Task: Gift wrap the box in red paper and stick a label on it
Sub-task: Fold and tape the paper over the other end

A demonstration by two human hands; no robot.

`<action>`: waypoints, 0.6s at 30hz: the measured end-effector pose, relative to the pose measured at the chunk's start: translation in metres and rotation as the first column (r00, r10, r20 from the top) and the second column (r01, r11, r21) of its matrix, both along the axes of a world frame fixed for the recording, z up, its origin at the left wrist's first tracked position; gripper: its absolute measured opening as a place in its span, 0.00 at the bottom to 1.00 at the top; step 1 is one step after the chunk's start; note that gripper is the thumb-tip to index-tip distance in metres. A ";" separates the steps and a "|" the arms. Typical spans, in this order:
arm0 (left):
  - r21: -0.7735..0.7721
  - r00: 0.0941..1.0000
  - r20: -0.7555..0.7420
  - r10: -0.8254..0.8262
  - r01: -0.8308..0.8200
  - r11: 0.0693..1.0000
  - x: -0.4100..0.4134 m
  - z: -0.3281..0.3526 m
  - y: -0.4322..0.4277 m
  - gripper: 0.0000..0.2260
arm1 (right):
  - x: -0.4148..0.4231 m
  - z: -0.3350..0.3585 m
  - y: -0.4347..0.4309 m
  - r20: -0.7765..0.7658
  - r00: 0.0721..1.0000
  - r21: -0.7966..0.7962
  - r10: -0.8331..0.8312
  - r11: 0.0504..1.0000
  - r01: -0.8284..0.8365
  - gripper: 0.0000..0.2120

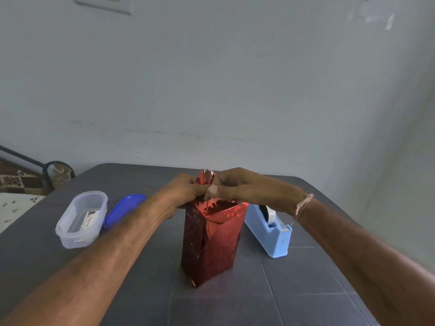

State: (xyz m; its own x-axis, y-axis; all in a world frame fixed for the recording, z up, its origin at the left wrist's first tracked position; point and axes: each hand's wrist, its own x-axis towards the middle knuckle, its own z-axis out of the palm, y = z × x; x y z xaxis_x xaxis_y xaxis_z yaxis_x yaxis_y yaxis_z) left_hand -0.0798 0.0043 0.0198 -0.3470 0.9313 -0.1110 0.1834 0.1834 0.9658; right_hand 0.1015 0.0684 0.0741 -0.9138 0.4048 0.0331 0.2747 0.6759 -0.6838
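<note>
A tall box wrapped in shiny red paper [211,241] stands upright in the middle of the dark table [306,290]. Its top end is open, with a loose red flap [206,178] sticking up. My left hand [186,191] pinches the paper at the top left of the box. My right hand [237,187] pinches the paper flaps at the top right, its thumb meeting my left fingers over the box. A label card [88,220] lies inside a clear plastic tub [81,220] to the left.
A blue lid [122,208] lies beside the tub, partly behind my left forearm. A light blue tape dispenser [270,229] with a white roll stands right of the box. A wall rises behind the table, and a patterned bed sits at far left.
</note>
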 end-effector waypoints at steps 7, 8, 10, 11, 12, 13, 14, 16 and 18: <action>0.005 1.000 0.025 0.000 0.000 1.000 -0.001 -0.001 0.000 0.12 | -0.012 0.005 0.001 0.118 0.992 -0.045 0.032 0.999 -0.027 0.11; 0.001 1.000 0.029 0.000 -0.001 1.000 -0.001 -0.001 0.000 0.12 | -0.011 0.006 0.001 0.131 0.991 -0.044 0.032 0.999 -0.026 0.12; -0.006 0.999 0.041 0.005 -0.005 1.000 0.000 -0.001 0.000 0.12 | -0.013 0.007 0.002 0.157 0.987 -0.035 0.030 0.999 -0.025 0.13; -0.007 0.999 0.049 0.006 -0.006 1.000 -0.001 -0.001 -0.001 0.12 | -0.013 0.008 0.003 0.168 0.985 -0.032 0.028 0.999 -0.023 0.14; -0.007 0.998 0.058 0.005 -0.005 1.000 0.000 -0.001 -0.002 0.12 | -0.014 0.008 0.003 0.177 0.984 -0.033 0.027 0.999 -0.021 0.13; -0.004 0.998 0.068 0.004 -0.003 1.000 0.001 0.000 -0.002 0.12 | -0.014 0.009 0.003 0.185 0.982 -0.034 0.026 0.999 -0.021 0.13; 0.000 0.997 0.077 0.003 -0.003 1.000 0.002 0.000 -0.003 0.12 | -0.014 0.009 0.003 0.191 0.981 -0.032 0.023 0.999 -0.017 0.12; 0.006 0.996 0.086 0.005 -0.006 1.000 0.003 0.001 -0.003 0.13 | -0.014 0.010 0.003 0.206 0.978 -0.027 0.014 1.000 -0.008 0.12; 0.004 0.997 0.083 0.004 -0.005 1.000 0.004 0.001 -0.004 0.12 | -0.015 0.010 0.003 0.215 0.976 -0.018 0.018 1.000 -0.014 0.11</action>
State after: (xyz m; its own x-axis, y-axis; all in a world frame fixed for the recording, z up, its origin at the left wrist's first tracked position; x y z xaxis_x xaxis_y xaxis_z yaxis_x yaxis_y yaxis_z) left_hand -0.0761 0.0006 0.0211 -0.3410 0.9302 -0.1361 0.1013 0.1803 0.9784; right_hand 0.0863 0.0718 0.0838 -0.9050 0.3891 -0.1720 0.4062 0.6704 -0.6209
